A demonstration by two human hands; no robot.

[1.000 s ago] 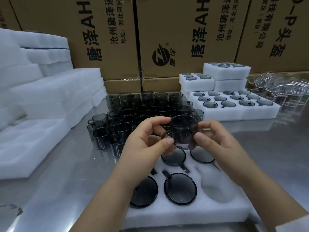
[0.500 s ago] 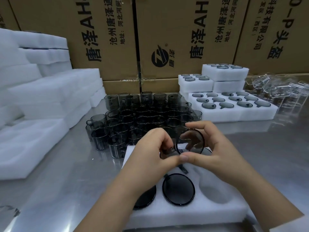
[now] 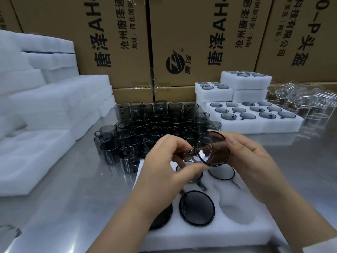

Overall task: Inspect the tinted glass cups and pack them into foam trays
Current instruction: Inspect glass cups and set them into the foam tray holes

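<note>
Cup (image 3: 214, 152) has tipped since 1 s ago: was side-on, now its rim faces the cam, centre frame, held above foam tray (image 3: 200, 238). L hand (image 3: 164, 161) pinches it at the handle side; R hand (image 3: 255, 161) curls round the far wall, thumb on rim. Step looks like inspection, not packing yet. Next move prob. calls for lowering it into empty pocket (image 3: 235, 214), lower right, handle lined up like packed cups (image 3: 197, 208).
</note>
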